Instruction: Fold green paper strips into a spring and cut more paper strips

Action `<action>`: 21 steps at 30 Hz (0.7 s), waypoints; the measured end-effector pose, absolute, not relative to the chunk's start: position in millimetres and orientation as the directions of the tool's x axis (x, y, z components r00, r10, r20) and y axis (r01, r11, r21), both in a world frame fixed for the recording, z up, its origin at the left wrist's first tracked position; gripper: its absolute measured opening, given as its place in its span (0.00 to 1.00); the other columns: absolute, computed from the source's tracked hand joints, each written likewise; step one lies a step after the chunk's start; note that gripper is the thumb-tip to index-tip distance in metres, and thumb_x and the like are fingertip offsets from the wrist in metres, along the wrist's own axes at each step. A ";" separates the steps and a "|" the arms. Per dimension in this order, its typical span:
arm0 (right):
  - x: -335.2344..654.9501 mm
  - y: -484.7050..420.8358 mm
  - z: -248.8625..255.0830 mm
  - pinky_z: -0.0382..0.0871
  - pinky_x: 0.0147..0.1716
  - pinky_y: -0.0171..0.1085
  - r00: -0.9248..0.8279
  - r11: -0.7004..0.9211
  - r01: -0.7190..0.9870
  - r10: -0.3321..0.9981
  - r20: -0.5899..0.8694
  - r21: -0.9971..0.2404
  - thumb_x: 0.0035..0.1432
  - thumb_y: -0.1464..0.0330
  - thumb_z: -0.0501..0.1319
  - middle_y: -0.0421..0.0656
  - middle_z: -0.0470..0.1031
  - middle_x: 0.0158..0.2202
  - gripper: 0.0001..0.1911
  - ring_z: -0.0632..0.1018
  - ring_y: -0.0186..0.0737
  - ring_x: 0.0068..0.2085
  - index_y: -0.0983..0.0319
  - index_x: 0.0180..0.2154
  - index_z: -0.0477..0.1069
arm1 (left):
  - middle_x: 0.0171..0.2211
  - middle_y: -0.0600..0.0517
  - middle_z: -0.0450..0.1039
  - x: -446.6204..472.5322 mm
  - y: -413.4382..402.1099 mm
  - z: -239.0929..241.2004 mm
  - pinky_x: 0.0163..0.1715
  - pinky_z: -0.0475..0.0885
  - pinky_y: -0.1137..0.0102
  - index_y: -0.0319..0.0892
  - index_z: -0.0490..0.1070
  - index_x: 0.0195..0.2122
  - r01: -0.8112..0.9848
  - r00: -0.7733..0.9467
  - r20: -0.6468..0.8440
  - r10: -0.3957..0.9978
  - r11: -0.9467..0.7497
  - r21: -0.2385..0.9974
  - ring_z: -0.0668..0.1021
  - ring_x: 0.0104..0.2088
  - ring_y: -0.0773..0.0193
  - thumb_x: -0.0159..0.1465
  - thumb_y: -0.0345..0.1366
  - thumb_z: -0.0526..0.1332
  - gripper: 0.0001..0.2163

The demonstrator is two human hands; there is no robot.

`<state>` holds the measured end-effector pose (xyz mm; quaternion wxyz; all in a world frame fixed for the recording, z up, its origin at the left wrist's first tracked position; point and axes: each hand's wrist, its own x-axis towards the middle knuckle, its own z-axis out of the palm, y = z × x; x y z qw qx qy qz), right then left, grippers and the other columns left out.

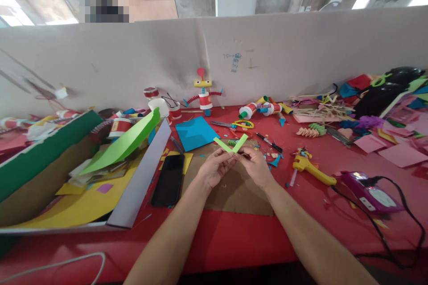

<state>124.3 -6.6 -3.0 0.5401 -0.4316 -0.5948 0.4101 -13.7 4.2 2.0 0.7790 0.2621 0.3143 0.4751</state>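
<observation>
Two light green paper strips [240, 143] meet in a V above a brown cardboard sheet [247, 196]. My left hand [216, 167] pinches the V near its bottom point from the left. On the other side my right hand [254, 165] has its fingertips closed on the same corner. Whether the strips are joined there is hidden by the fingers. Just behind them lies a folded green paper spring [232, 142]. A blue paper sheet [196, 133] and yellow-handled scissors [242, 124] are a little farther back.
At left stands an open box [143, 178] of coloured paper, beside a black phone [168, 180]. A yellow glue gun [312, 169] and a purple power strip [371, 193] with cables lie at right. A paper-cup robot figure [205, 100] stands against the white partition [140, 53].
</observation>
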 end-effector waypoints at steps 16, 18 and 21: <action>116.8 -4.2 -16.6 0.65 0.36 0.36 -0.028 0.110 -0.265 0.992 0.121 -0.958 0.47 0.62 0.64 0.41 0.76 0.39 0.16 0.72 0.38 0.37 0.56 0.40 0.75 | 0.31 0.51 0.77 -0.2 0.5 -1.0 0.37 0.70 0.70 0.40 0.72 0.34 -0.330 -0.065 0.124 0.990 -0.138 0.934 0.77 0.33 0.65 0.47 0.31 0.67 0.12; 117.4 -4.6 -16.7 0.65 0.37 0.36 -0.037 0.111 -0.275 0.991 0.125 -0.955 0.48 0.63 0.64 0.41 0.76 0.39 0.14 0.72 0.38 0.37 0.56 0.40 0.75 | 0.32 0.50 0.77 -0.5 0.2 -1.4 0.38 0.70 0.70 0.40 0.73 0.35 -0.296 -0.066 0.130 0.989 -0.144 0.944 0.77 0.34 0.64 0.48 0.31 0.66 0.12; 118.4 -6.2 -14.0 0.64 0.36 0.35 -0.042 0.094 -0.298 0.993 0.111 -0.950 0.49 0.63 0.63 0.40 0.76 0.37 0.12 0.72 0.36 0.36 0.56 0.38 0.76 | 0.34 0.51 0.76 -2.4 0.4 -2.0 0.39 0.69 0.69 0.42 0.75 0.34 -0.237 -0.079 0.153 0.985 -0.167 0.957 0.76 0.36 0.63 0.47 0.31 0.66 0.11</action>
